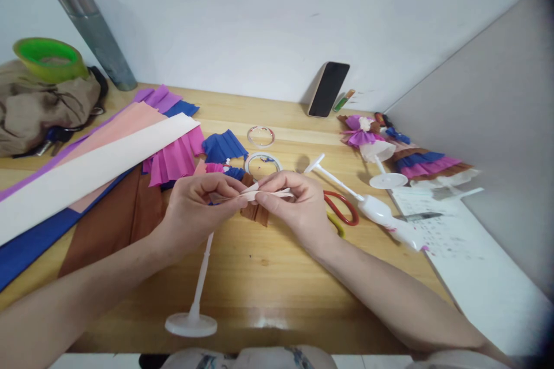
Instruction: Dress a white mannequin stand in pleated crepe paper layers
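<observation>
Pinched between both hands is a small folded strip of pale paper [259,194]. My left hand [203,199] closes on its left end, and my right hand [298,204] closes on its right end, with the fingertips almost touching. Just behind the hands lie a pleated blue piece [224,147] and a white ring [264,165]. A brown pleated piece [255,214] shows beneath the fingers. Below my left hand, a white stand [191,323] has its round base towards the front edge; its upper end is hidden behind the hand.
Long coloured paper strips [99,170] cover the left. Red-handled scissors [344,209] and a white doll form on a stand [376,210] lie right. Behind are a phone [329,89], a tall bottle [93,31] and a dressed figure [367,132]. A white sheet [459,253] lies far right.
</observation>
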Demonstrator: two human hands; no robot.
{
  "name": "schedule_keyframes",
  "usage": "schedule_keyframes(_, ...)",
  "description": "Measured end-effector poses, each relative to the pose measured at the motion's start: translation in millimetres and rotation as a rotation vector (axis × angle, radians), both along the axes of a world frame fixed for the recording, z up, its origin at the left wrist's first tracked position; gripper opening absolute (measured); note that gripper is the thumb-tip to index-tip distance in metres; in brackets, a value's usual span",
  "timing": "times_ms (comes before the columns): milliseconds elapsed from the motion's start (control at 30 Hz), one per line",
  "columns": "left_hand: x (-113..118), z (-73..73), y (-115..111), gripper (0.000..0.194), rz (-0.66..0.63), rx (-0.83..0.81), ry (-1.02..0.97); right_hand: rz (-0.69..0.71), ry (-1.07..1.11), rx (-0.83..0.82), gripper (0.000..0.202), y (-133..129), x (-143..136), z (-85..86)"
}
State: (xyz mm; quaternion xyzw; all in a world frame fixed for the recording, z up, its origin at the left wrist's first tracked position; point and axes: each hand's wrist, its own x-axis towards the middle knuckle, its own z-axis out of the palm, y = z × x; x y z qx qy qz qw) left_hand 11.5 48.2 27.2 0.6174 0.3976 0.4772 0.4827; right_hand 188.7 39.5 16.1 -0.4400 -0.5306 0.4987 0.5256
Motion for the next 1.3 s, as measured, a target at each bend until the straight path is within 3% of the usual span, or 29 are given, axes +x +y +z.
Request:
schedule_keyframes(267,2.5,3.7,-0.5,0.015,0.000,-0.190,-0.060,-0.021,-0.011,-0.054,0.015,-4.0,-6.0,-1.0)
schedule_keyframes(367,2.2,2.1,0.5,0.012,-0.023,-0.261,-0.044,-0.061,-0.082,0.009,0.016,-2.7,-6.2,-0.5)
schedule_keyframes(467,2.4,0.6,0.7,0.028,-0.041,-0.305,-0.011,-0.091,-0.159,0.098,0.013,-2.4,-6.5,-1.1)
schedule_keyframes(533,2.7,1.4,0.8,0.023,-0.061,-0.342,0.001,-0.100,-0.191,0.127,0.011,-3.2,-7.1,-2.3)
schedule_keyframes(633,2.1,4.9,2.2,0.012,-0.051,-0.377,0.006,-0.077,-0.196,0.116,0.010,-3.9,-7.0,-4.6)
schedule_keyframes(767,-1.8,7.9,6.4,0.015,-0.028,-0.408,0.040,0.010,-0.128,0.065,0.008,-0.5,-0.8,-5.2)
schedule_keyframes(867,-4.6,7.2,8.8,0.013,-0.051,-0.386,0.082,0.050,-0.147,0.131,0.012,3.6,7.2,-1.5)
schedule_keyframes(967,-5.0,6.3,8.6,0.012,-0.106,-0.280,0.165,0.134,-0.327,0.317,0.021,5.7,11.7,3.9)
schedule_keyframes(1100,-3.6,6.6,5.7,0.014,-0.147,-0.078,0.249,0.184,-0.564,0.509,0.004,5.8,9.8,5.6)
schedule_keyframes(1200,-4.8,5.3,5.3,0.012,-0.144,-0.131,0.232,0.171,-0.531,0.457,0.018,6.2,8.4,2.0)
schedule_keyframes(1300,-8.4,2.4,9.0,0.014,-0.079,-0.249,0.104,0.104,-0.367,0.238,0.021,8.0,8.9,-2.7)
